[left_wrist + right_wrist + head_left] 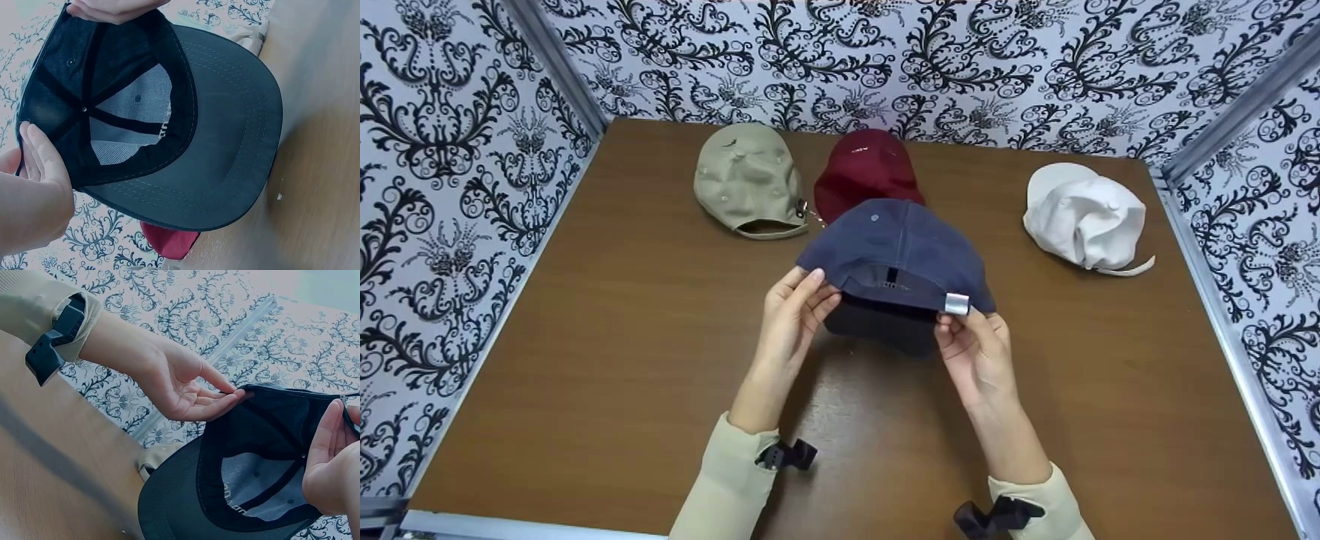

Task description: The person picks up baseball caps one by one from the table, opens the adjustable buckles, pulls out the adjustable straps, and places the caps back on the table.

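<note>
A navy blue baseball cap [930, 247] is held up off the table between both hands, its back opening and strap toward me. My left hand [791, 315] pinches the cap's left edge between thumb and fingers. On the other side my right hand [979, 352] pinches the edge beside the silver strap buckle [957, 304]. In the left wrist view the dark inside of the crown and the underside of the brim [236, 129] show. The right wrist view shows fingers of both hands [185, 385] gripping the rim.
Behind the navy cap lies a red cap [866, 169], partly covered by it. An olive cap [746, 176] lies to its left, and a white cap [1084, 217] with a loose strap sits at the right. Patterned walls [847, 67] with metal frame edges enclose the brown table [607, 360].
</note>
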Demonstrator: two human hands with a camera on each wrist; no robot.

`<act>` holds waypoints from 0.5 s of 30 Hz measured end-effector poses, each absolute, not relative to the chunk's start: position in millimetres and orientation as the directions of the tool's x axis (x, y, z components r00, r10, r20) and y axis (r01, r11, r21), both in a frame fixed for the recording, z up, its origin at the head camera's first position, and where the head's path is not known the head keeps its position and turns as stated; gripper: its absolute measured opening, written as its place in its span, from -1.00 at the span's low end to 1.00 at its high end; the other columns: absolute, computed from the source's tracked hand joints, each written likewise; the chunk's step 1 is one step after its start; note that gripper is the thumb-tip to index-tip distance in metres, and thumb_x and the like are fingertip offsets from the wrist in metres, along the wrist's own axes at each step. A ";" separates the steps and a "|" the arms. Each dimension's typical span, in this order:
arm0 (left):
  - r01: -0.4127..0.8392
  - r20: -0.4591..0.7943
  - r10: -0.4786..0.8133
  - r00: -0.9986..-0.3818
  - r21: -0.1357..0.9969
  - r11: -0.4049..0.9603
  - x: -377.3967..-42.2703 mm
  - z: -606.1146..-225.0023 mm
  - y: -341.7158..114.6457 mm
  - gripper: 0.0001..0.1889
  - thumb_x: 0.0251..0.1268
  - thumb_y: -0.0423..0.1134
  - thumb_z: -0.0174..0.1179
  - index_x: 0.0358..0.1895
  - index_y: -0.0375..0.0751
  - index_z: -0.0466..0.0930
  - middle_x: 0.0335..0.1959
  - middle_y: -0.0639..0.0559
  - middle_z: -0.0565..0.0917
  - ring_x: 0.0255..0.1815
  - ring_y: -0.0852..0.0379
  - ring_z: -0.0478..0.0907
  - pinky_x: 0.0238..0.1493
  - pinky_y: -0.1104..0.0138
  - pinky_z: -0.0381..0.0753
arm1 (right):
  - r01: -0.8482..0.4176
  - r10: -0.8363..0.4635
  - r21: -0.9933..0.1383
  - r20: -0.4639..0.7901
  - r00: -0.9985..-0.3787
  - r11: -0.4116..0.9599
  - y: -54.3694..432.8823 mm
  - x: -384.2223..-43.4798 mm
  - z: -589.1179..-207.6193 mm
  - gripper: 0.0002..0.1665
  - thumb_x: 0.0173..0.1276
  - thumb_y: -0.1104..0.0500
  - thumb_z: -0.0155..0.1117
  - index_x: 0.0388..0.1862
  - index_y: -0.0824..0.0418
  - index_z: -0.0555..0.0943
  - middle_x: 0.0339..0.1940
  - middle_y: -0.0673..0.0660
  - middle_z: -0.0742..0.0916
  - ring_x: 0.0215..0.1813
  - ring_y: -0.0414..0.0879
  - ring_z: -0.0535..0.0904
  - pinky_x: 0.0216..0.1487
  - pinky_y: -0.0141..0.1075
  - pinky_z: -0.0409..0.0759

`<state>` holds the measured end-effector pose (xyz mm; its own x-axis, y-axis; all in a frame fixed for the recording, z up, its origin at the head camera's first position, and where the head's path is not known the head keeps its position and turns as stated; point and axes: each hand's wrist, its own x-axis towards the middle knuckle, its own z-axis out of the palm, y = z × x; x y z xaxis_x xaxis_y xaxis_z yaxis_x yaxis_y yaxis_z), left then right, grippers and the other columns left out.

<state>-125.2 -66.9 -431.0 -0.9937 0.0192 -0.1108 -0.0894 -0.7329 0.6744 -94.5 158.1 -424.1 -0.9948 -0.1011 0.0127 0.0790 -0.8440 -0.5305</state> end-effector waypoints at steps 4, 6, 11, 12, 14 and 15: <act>-0.086 -0.109 0.016 -0.994 0.669 -0.738 -124.9 -430.3 -69.0 -0.80 0.47 -0.46 -0.06 -0.25 -0.21 0.57 -0.49 0.05 0.67 -0.45 0.25 0.65 -0.31 0.45 0.71 | 0.084 -0.105 -0.540 0.009 -0.994 -0.838 158.6 -94.3 -423.9 -0.88 0.31 0.43 0.26 -0.42 0.39 0.69 -0.52 0.15 0.77 -0.44 -0.15 0.70 -0.34 -0.45 0.66; -0.083 -0.108 0.015 -0.994 0.664 -0.743 -125.0 -430.3 -70.1 -0.79 0.48 -0.46 -0.06 -0.26 -0.21 0.57 -0.50 0.05 0.66 -0.46 0.25 0.64 -0.32 0.45 0.70 | 0.084 -0.106 -0.541 0.010 -0.994 -0.837 158.3 -94.1 -423.4 -0.87 0.31 0.43 0.26 -0.43 0.39 0.69 -0.52 0.15 0.77 -0.44 -0.15 0.70 -0.34 -0.45 0.67; -0.078 -0.103 0.014 -0.995 0.654 -0.753 -125.3 -430.9 -71.9 -0.77 0.49 -0.45 -0.08 -0.29 -0.20 0.57 -0.51 0.06 0.66 -0.47 0.26 0.63 -0.32 0.45 0.70 | 0.085 -0.105 -0.535 0.006 -0.994 -0.841 158.2 -94.0 -423.9 -0.86 0.30 0.43 0.26 -0.46 0.37 0.67 -0.53 0.15 0.77 -0.47 -0.14 0.69 -0.34 -0.43 0.68; -0.077 -0.102 0.013 -0.995 0.654 -0.753 -125.2 -430.9 -72.0 -0.77 0.48 -0.45 -0.08 -0.29 -0.20 0.57 -0.51 0.07 0.66 -0.47 0.27 0.63 -0.32 0.45 0.70 | 0.085 -0.104 -0.534 0.005 -0.995 -0.841 158.4 -94.0 -424.5 -0.87 0.30 0.43 0.27 -0.46 0.36 0.67 -0.53 0.15 0.77 -0.47 -0.14 0.69 -0.34 -0.43 0.68; -0.075 -0.103 0.011 -0.995 0.653 -0.754 -125.0 -430.9 -72.2 -0.77 0.48 -0.45 -0.08 -0.27 -0.19 0.58 -0.51 0.07 0.66 -0.47 0.27 0.62 -0.32 0.45 0.70 | 0.086 -0.103 -0.530 0.002 -0.995 -0.844 159.0 -93.9 -425.3 -0.89 0.28 0.43 0.29 -0.45 0.36 0.65 -0.53 0.14 0.77 -0.48 -0.14 0.68 -0.34 -0.42 0.68; -0.075 -0.103 0.010 -0.995 0.653 -0.754 -124.8 -430.9 -72.3 -0.76 0.48 -0.45 -0.08 -0.26 -0.19 0.59 -0.50 0.07 0.66 -0.46 0.27 0.62 -0.32 0.46 0.69 | 0.086 -0.102 -0.529 0.001 -0.995 -0.844 159.2 -93.8 -425.5 -0.90 0.28 0.43 0.29 -0.45 0.35 0.64 -0.53 0.14 0.77 -0.48 -0.14 0.68 -0.34 -0.42 0.68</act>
